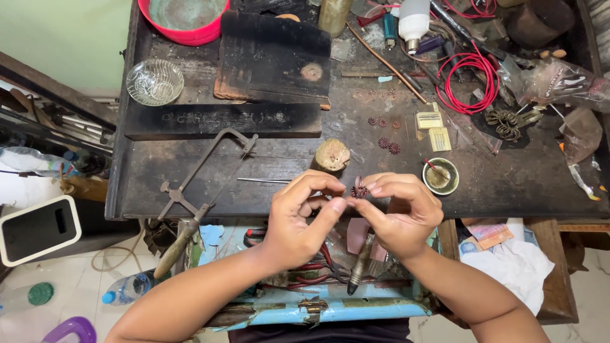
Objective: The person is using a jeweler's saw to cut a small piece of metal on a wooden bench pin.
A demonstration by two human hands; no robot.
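Here, both hands meet above the near edge of the dark counter [267, 165]. The right hand [400, 213] pinches a small dark spiky ornament [359, 190] between thumb and fingertips, its grip narrow around the piece. The left hand [298, 219] touches it from the left, fingertips closed to a pinch. Just beyond stand a round wooden block [332, 155] and a small green bowl [440, 176]; a jeweller's saw [203, 171] lies to the left.

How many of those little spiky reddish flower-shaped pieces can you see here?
6: one spiky piece pinched between the left hand and right hand; five on the workbench beyond, three in a row, two nearer. More may hide in the clutter.
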